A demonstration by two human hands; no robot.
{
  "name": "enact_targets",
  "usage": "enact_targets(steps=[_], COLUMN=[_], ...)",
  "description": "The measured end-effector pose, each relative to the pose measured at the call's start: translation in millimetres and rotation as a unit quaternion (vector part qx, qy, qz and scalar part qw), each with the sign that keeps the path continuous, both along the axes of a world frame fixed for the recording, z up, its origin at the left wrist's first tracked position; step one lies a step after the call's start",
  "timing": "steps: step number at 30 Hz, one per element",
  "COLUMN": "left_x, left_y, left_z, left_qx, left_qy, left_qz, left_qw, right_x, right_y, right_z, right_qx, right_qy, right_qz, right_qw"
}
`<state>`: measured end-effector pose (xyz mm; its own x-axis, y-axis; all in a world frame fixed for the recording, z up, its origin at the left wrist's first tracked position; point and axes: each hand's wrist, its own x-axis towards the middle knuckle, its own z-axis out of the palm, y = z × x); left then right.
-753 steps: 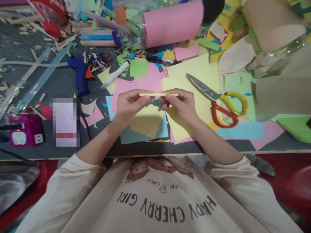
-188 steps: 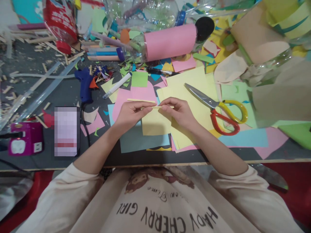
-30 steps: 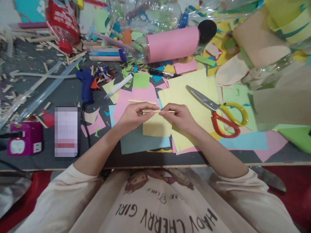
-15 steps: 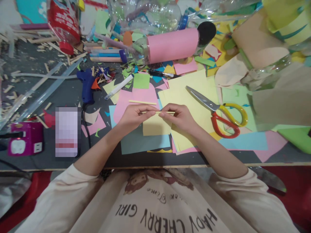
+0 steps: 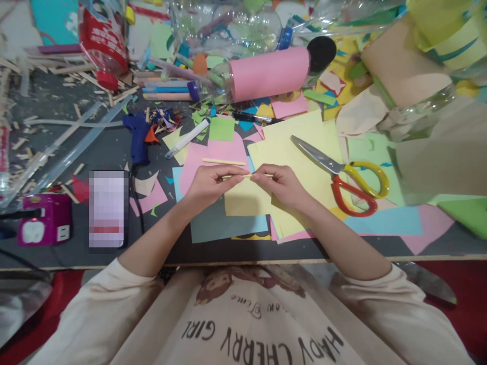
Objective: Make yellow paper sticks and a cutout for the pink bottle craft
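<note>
My left hand (image 5: 211,182) and my right hand (image 5: 279,183) meet over a stack of coloured paper, both pinching a thin rolled yellow paper stick (image 5: 247,176) that runs level between the fingertips. Under the hands lies a yellow paper square (image 5: 243,203) on a blue sheet (image 5: 224,227). A second thin yellow paper stick (image 5: 223,161) lies on the pink sheet (image 5: 213,154) just beyond my left hand.
Scissors (image 5: 344,172) with red and yellow handles lie to the right on yellow paper. A blue glue gun (image 5: 137,136), a white glue stick (image 5: 187,138), a pink paper-wrapped bottle (image 5: 270,73), a phone (image 5: 108,209) and a magenta socket block (image 5: 45,225) crowd the table.
The hands have hardly moved over the last second; the fingers keep pinching the thin stick. Since 25 s ago a second rolled stick has come to lie on the pink sheet.
</note>
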<state>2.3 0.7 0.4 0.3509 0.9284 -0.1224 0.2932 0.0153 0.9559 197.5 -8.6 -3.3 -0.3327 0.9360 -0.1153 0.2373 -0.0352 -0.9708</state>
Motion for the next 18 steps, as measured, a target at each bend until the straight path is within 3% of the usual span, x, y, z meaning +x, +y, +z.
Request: enact_targets(steps=[4, 9, 18], left_x=[-0.2, 0.8, 0.7], left_y=[0.5, 2.1, 2.8], left_z=[-1.0, 2.9, 2.4], left_qx=[-0.013, -0.053, -0.019], left_qy=[0.002, -0.016, 0.039], left_qz=[0.007, -0.037, -0.078], left_qw=[1.000, 0.998, 0.996], right_x=[0.5, 0.4, -1.1], right_y=[-0.9, -1.9, -2.0], right_z=[-1.7, -2.3, -1.4], right_qx=[0.011, 0.019, 0.022], right_qy=[-0.010, -0.017, 0.003], right_qz=[-0.005, -0.003, -0.008], right_qw=[1.000, 1.000, 1.000])
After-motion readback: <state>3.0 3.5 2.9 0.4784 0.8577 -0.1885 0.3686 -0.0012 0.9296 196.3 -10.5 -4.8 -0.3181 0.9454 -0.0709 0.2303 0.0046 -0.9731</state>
